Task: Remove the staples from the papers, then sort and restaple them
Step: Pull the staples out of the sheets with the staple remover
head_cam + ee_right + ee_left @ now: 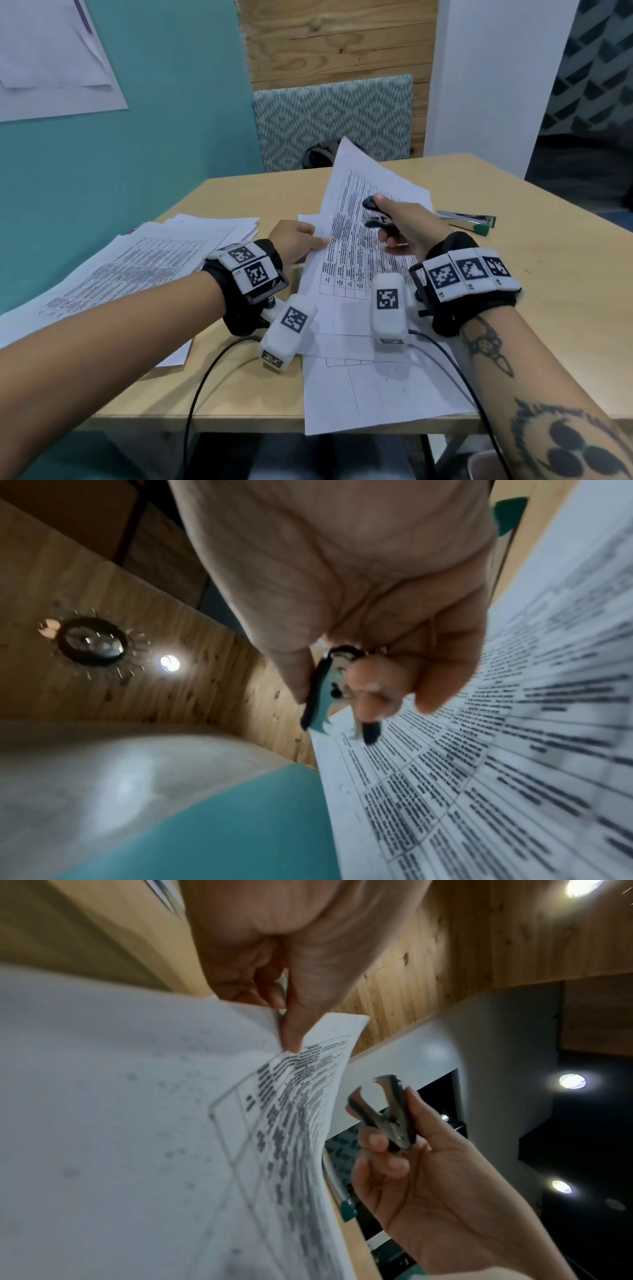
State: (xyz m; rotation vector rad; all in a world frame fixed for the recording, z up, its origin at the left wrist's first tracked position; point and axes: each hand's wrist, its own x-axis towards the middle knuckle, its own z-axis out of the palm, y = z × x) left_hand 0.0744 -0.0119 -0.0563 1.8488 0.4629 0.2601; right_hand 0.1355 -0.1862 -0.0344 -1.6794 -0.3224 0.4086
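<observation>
Two hands work above a light wooden tabletop [513, 308]. The left hand [294, 241] pinches the left edge of a printed sheet [363, 219] between thumb and fingers; the left wrist view shows the fingers [291, 1031] closed on the paper near its corner. This sheet carries a table with dense text, and its far end is lifted and tilted away from the tabletop. The right hand [400, 226] holds a black staple remover [375, 214] over the printed side of the same sheet, thumb on one side and fingers curled on the other. In the left wrist view the metal claws of the staple remover [383, 1110] stand apart and touch nothing; it is just beside the sheet's edge. More sheets [370, 387] lie flat under the lifted one, and one of them hangs over the near edge of the tabletop. A second pile of papers [137, 263] lies spread to the left, well apart from the hands. A stapler [467, 221] with a green end lies to the right, behind the right hand. Two black cables [205, 377] run from the wrist devices down over the near edge.
</observation>
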